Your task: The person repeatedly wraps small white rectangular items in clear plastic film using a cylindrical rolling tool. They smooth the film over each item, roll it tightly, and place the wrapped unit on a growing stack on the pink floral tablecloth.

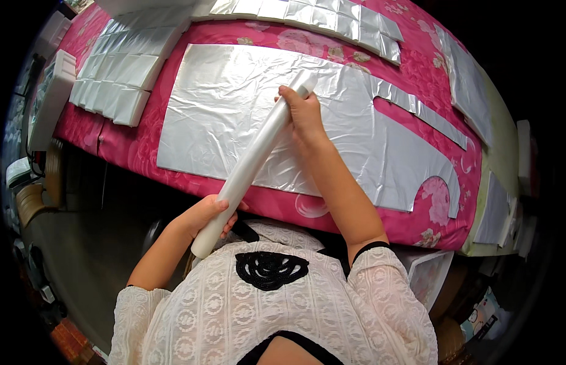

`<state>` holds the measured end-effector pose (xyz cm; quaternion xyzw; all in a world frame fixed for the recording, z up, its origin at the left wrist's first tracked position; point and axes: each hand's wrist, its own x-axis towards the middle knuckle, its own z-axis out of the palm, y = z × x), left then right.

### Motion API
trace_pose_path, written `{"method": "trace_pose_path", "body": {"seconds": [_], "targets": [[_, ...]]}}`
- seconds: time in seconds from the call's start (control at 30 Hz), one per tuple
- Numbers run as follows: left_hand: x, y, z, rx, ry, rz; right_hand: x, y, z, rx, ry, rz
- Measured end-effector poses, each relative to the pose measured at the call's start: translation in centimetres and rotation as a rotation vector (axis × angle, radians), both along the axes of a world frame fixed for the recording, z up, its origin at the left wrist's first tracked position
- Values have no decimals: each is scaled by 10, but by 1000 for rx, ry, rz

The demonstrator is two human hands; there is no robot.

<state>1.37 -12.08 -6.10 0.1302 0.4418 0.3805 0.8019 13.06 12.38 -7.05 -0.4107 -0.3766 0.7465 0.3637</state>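
Observation:
A long white tube [252, 161], smooth like a roll, slants across in front of me, its far end over the plastic and its near end by my body. My left hand [213, 214] is wrapped round its lower part. Higher up, my right hand [301, 109] grips it close to the far end. Beneath lies a flat, wrinkled stack of whitish plastic film [204, 109], cut with a rounded notch and strap-like strips at its right side. What the tube is made of I cannot tell.
A pink flowered cloth [137, 146] covers the table. Rows of folded white plastic packets [115, 85] lie at the far left, with more packets [331, 21] along the back. Another plastic sheet [465, 85] lies at the right. A white foam box [55, 91] stands at the left edge.

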Motion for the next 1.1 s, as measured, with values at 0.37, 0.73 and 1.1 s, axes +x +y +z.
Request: {"method": "trace_pose_path", "body": {"seconds": [0.37, 0.73, 1.1], "targets": [[-5, -29, -16, -69, -69, -35, 44, 66, 9, 265, -530, 516], [-15, -31, -7, -105, 92, -110, 66, 90, -5, 396, -475, 495], [-66, -48, 14, -72, 98, -584, 189, 187, -21, 487, -552, 2]]}}
